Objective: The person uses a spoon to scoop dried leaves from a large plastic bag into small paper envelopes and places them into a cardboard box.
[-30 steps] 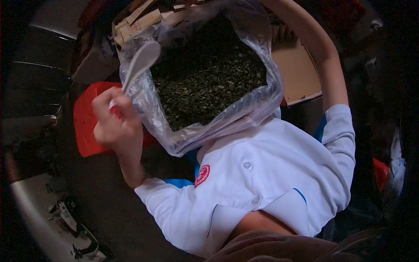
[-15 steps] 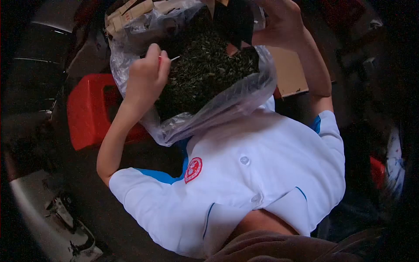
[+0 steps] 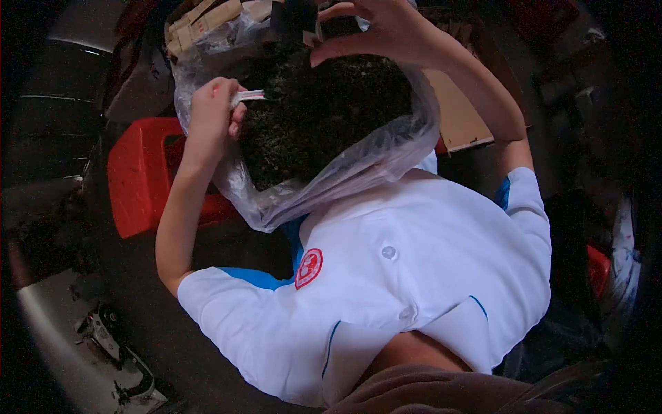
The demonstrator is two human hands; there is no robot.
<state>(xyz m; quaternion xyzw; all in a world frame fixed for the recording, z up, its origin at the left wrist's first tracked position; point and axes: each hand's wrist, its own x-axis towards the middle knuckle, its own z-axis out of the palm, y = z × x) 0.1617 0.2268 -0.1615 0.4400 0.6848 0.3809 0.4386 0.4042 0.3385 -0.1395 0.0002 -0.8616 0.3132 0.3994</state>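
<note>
My left hand (image 3: 215,114) is closed around a slim white tool with red on it (image 3: 249,95), its end pointing right over a clear plastic bag (image 3: 365,157). Many small dark pieces (image 3: 324,117) fill the bag. At the bag's far side, my right hand (image 3: 379,34) has its thumb and fingers curved about the edge of a black, flat-sided piece (image 3: 293,22). The material of that black piece cannot be made out, and its far end is cut off by the frame.
A red plastic stool or crate (image 3: 138,176) stands left of the bag. Brown cardboard (image 3: 455,114) lies to its right, and tan paper bundles (image 3: 203,24) are at the far left. Some white machine parts (image 3: 103,338) show at lower left.
My right hand has moved left along the far side of the bag with the black piece. My left hand has turned and shifted slightly left and down, showing more of the white tool.
</note>
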